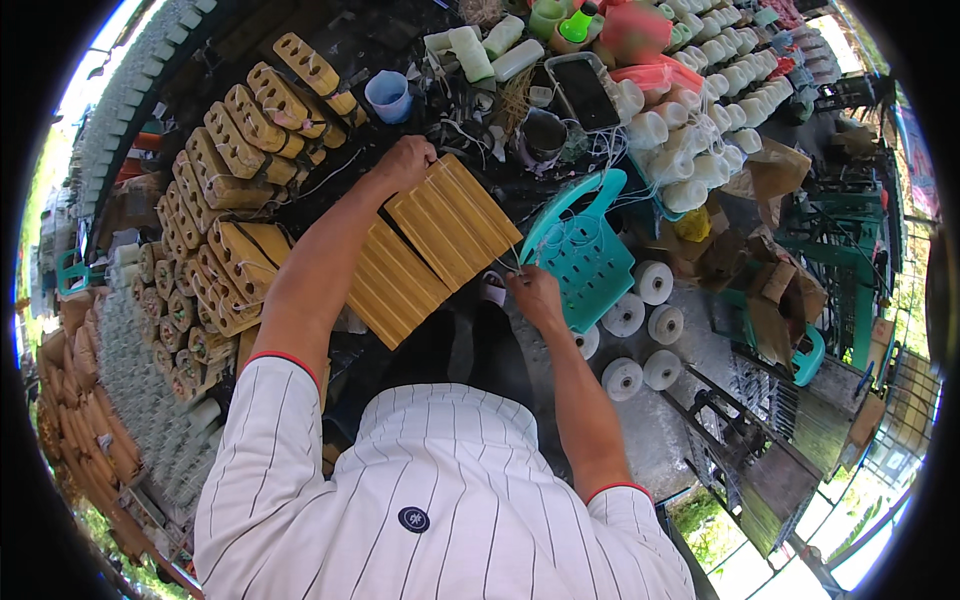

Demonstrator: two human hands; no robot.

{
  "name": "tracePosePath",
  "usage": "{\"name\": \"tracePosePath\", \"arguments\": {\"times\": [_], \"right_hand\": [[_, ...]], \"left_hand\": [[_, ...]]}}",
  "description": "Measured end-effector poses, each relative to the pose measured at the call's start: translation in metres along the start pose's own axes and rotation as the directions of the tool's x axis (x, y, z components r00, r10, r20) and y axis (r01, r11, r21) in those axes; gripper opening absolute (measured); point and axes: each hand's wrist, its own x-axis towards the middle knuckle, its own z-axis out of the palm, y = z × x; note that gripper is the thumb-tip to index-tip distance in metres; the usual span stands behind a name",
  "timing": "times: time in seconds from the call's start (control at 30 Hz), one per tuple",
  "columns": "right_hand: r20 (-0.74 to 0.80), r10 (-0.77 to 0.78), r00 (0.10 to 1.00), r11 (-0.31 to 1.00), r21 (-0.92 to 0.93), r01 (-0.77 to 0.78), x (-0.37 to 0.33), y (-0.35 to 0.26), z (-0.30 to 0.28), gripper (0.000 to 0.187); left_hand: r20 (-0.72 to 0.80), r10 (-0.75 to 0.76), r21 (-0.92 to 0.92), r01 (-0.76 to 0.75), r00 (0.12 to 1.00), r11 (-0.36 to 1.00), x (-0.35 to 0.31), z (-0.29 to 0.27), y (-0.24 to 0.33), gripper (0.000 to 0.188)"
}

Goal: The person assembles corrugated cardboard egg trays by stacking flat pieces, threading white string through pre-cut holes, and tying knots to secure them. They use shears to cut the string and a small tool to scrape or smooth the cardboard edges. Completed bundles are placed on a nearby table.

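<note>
Near the middle, the left hand (405, 160) grips the far end of a yellow ridged block (455, 220). Beside it, the right hand (533, 293) pinches thin white string (510, 262). Tied yellow bundles (235, 185) sit left. White spools (640, 330) lie right, by a teal stool (585, 250).

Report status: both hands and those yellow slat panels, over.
Left hand gripping far edge of upper yellow slat panel. Right hand pinching white thread at its near corner. Second panel alongside. Teal plastic stool close right.
</note>
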Motion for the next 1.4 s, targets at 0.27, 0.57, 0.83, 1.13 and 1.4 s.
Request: {"name": "tracePosePath", "arguments": {"times": [0.27,0.57,0.83,1.13,1.4], "right_hand": [[-0.455,-0.218,0.864,0.943,-0.327,0.065,-0.033,-0.007,0.002,0.037],[-0.427,-0.276,0.861,0.935,-0.325,0.139,-0.017,-0.025,0.036,0.036],[-0.433,-0.272,0.859,0.895,-0.442,0.061,-0.065,-0.028,0.033,0.039],[-0.280,-0.393,0.876,0.880,-0.392,0.269,-0.069,-0.093,0.010,0.031],[-0.019,-0.737,0.675,0.660,-0.236,0.714,0.082,-0.227,0.110,0.020]], "left_hand": [[-0.025,-0.027,-0.066,0.025,0.999,0.998,-0.010,-0.009,0.008,0.017],[-0.192,-0.101,-0.227,0.056,0.976,0.972,-0.033,-0.008,0.012,0.024],[-0.401,-0.275,-0.287,0.166,0.874,0.943,-0.126,-0.017,0.025,0.031],[-0.174,-0.408,-0.416,0.309,0.896,0.855,-0.248,-0.020,0.101,0.026],[-0.102,-0.428,-0.371,0.365,0.898,0.854,-0.295,-0.020,0.115,0.029]]}}
